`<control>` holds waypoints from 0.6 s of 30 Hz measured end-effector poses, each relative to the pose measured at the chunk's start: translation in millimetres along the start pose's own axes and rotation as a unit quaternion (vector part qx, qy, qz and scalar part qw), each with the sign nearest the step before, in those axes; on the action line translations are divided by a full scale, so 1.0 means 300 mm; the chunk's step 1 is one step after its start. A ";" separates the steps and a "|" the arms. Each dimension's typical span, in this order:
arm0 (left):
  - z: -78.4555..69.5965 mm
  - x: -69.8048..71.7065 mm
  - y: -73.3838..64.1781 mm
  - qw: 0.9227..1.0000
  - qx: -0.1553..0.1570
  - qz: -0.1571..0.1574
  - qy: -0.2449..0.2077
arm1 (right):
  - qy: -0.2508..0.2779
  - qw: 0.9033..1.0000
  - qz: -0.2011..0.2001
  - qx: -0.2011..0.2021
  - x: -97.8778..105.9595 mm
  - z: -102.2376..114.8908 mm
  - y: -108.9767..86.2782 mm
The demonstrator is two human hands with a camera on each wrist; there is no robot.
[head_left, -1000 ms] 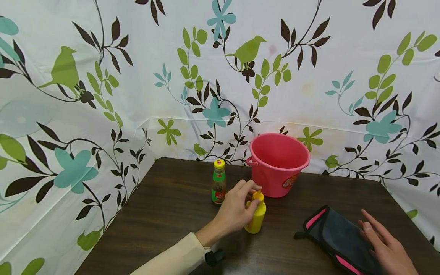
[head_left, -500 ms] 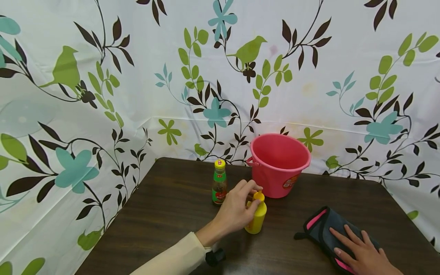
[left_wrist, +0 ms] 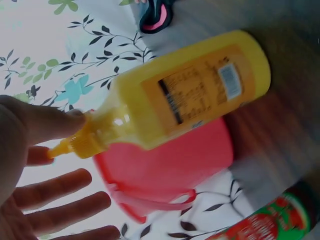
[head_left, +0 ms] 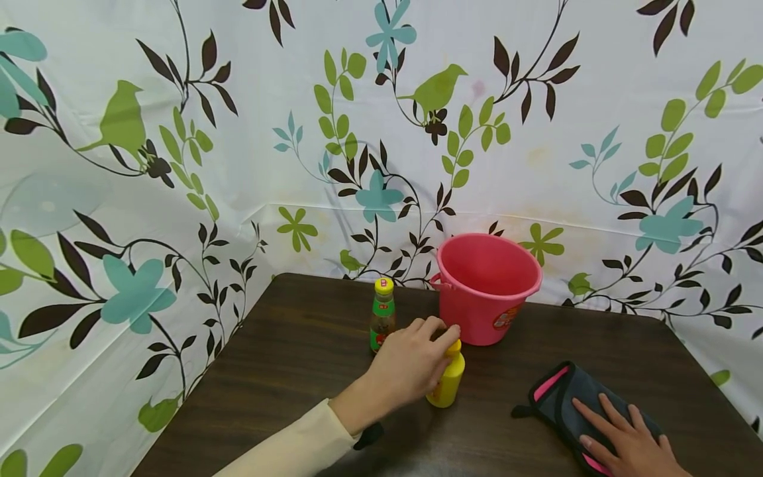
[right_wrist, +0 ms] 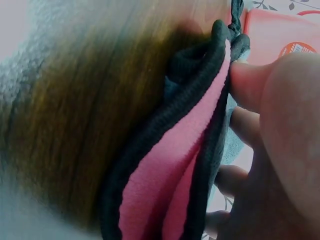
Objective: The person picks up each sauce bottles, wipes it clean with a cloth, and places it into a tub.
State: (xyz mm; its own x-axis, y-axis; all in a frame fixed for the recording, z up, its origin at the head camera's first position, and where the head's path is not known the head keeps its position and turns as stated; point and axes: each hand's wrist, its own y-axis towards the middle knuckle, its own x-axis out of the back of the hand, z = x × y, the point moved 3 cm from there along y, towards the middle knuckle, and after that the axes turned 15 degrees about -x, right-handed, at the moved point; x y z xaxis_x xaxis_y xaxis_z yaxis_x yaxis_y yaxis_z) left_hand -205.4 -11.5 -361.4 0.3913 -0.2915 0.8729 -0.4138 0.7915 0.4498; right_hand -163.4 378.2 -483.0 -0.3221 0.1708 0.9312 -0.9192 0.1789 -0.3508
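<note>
A yellow squeeze bottle (head_left: 450, 381) with an orange label stands upright on the dark wooden table. My left hand (head_left: 411, 361) is at its top from the left. In the left wrist view the thumb (left_wrist: 57, 123) lies against the yellow nozzle cap (left_wrist: 85, 142), the index fingertip is behind the nozzle's tip, and the other fingers are spread off the bottle. My right hand (head_left: 634, 444) rests flat, fingers spread, on a dark grey fabric pouch (head_left: 587, 397) with black edging. Its pink lining (right_wrist: 160, 180) shows at the gaping opening in the right wrist view.
Behind the squeeze bottle stands a pink bucket (head_left: 477, 318) with a handle. A glass bottle (head_left: 383, 315) with a green label and yellow cap is left of it, partly behind my left hand. A patterned white cloth (head_left: 238, 132) hangs behind the table (head_left: 286, 344).
My right hand has come down from beside the pouch onto its top. My left hand has turned at the bottle's cap, its knuckles now covering more of it. The bottle stays in place.
</note>
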 end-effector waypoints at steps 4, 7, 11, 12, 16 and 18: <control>-0.008 0.024 0.002 0.998 -0.020 0.041 0.052 | 0.004 1.000 0.000 0.000 -0.001 0.002 -0.003; -0.012 0.032 0.003 0.995 -0.018 0.071 0.063 | 0.006 1.000 -0.002 0.002 -0.001 0.002 -0.005; -0.014 0.039 0.002 0.993 -0.003 0.099 0.062 | -0.002 1.000 -0.004 0.003 0.005 0.003 -0.001; -0.015 0.042 0.003 0.993 0.001 0.103 0.062 | -0.006 1.000 -0.004 0.003 0.009 0.005 0.000; -0.016 0.051 0.004 0.991 0.006 0.109 0.078 | -0.021 1.000 -0.014 0.005 0.039 0.021 0.005; -0.017 0.053 0.005 0.991 0.006 0.108 0.085 | -0.021 0.999 -0.037 0.013 0.068 0.039 0.006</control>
State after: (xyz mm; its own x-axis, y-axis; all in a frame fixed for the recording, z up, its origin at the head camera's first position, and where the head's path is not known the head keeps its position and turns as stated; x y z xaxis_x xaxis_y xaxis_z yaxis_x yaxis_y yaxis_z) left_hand -195.7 -12.3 -347.8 0.4244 -0.0208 0.9053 -0.5122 0.8189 0.2589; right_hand -174.2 370.6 -463.6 -0.2608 0.1175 0.9582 -0.9464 0.1647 -0.2778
